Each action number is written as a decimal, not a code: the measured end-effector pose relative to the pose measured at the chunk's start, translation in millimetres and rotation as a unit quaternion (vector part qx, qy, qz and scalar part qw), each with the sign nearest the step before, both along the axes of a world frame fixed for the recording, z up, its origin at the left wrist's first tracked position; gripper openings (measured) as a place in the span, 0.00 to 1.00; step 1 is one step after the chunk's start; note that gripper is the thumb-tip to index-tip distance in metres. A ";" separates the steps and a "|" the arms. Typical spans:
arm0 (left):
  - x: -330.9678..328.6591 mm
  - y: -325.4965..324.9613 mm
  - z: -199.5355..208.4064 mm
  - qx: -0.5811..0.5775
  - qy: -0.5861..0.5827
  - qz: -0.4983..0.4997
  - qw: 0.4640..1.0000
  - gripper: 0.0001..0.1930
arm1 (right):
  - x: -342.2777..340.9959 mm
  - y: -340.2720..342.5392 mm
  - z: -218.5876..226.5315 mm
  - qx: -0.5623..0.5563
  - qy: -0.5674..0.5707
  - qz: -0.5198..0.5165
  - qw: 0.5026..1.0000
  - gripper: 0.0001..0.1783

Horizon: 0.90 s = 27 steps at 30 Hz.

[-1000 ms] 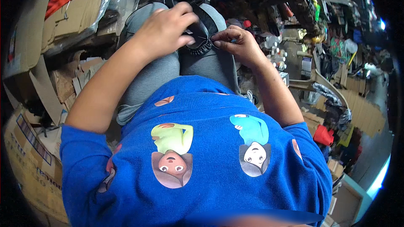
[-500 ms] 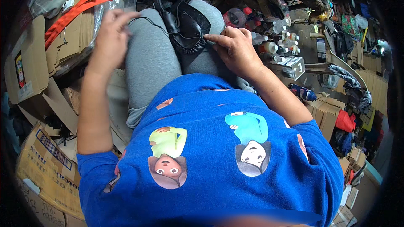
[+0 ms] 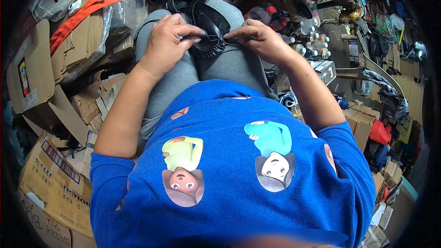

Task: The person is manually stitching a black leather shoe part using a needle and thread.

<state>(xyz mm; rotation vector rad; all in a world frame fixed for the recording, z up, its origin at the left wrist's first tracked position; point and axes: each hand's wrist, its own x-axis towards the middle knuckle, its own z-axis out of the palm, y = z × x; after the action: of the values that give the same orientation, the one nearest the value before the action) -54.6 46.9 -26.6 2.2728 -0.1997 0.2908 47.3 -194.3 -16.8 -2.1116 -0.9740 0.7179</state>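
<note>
A black leather shoe (image 3: 212, 17) with a gathered, stitched toe edge lies across my grey-trousered knees. At its left side my left hand (image 3: 171, 36) is closed, thumb and index pinching a thin black thread close to the stitches. From the right, my right hand (image 3: 261, 36) is closed in a pinch at the shoe's rim, with a dark strand running by its fingertips. Some of the black thread (image 3: 148, 22) curves loosely over my left knee. Whether a needle is in either hand is too small to tell.
Open cardboard boxes (image 3: 30, 69) and an orange strap (image 3: 78, 18) are on the left. Several plastic bottles (image 3: 317, 46) stand beyond my right hand, near a metal frame (image 3: 349, 72). A red bag (image 3: 379, 132) and a carton (image 3: 358, 119) sit farther right.
My left hand came in from beyond the left knee to the shoe's stitched edge, and the thread it had drawn out is now slack. My right hand stayed at the rim, its fingers drawn closer together.
</note>
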 end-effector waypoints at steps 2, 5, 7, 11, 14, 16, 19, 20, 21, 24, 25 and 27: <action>4.4 1.6 -5.1 0.019 0.027 -0.005 0.999 0.09 | 7.4 2.7 0.5 -0.005 0.018 0.005 1.000 0.20; 6.4 2.0 -8.1 0.044 0.058 -0.010 0.997 0.08 | 14.2 5.7 -0.4 -0.014 0.047 0.013 0.999 0.19; 7.2 2.5 -10.2 0.050 0.061 -0.010 0.997 0.08 | 16.3 7.0 -1.2 -0.020 0.058 0.015 0.998 0.19; 8.5 3.8 -12.7 0.062 0.007 -0.025 0.998 0.10 | 20.3 6.9 -2.5 -0.003 0.061 0.033 0.998 0.16; 8.8 4.1 -13.2 0.063 0.012 -0.027 0.998 0.11 | 21.8 6.3 -3.2 0.004 0.058 0.044 0.997 0.13; 9.1 4.5 -13.5 0.062 0.014 -0.027 0.998 0.12 | 21.6 6.1 -3.1 -0.002 0.058 0.042 0.997 0.13; 9.1 5.1 -13.0 0.059 0.022 -0.032 0.998 0.12 | 21.5 5.3 -3.2 0.005 0.072 0.039 0.997 0.13; 8.9 5.2 -12.5 0.063 0.021 -0.032 0.997 0.12 | 22.5 4.3 -4.6 0.004 0.075 0.041 0.996 0.13; 8.6 5.2 -12.0 0.068 0.021 -0.032 0.997 0.12 | 22.9 3.8 -5.0 0.004 0.078 0.042 0.996 0.12; 8.9 5.5 -14.0 0.066 0.021 -0.028 0.997 0.11 | 23.4 6.3 -4.1 -0.008 0.089 0.036 0.995 0.12; 9.0 4.9 -12.9 0.067 0.019 -0.028 0.997 0.11 | 23.4 6.1 -3.9 -0.008 0.088 0.036 0.995 0.12; 9.6 3.4 -10.4 0.058 0.086 -0.024 0.994 0.07 | 23.8 5.6 -4.0 -0.002 0.086 0.037 0.996 0.12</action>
<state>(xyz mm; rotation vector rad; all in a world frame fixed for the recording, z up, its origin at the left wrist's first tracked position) -44.9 50.3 -37.1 2.3894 -0.1843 0.0580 71.1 -188.7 -20.7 -1.9874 -0.9611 0.9227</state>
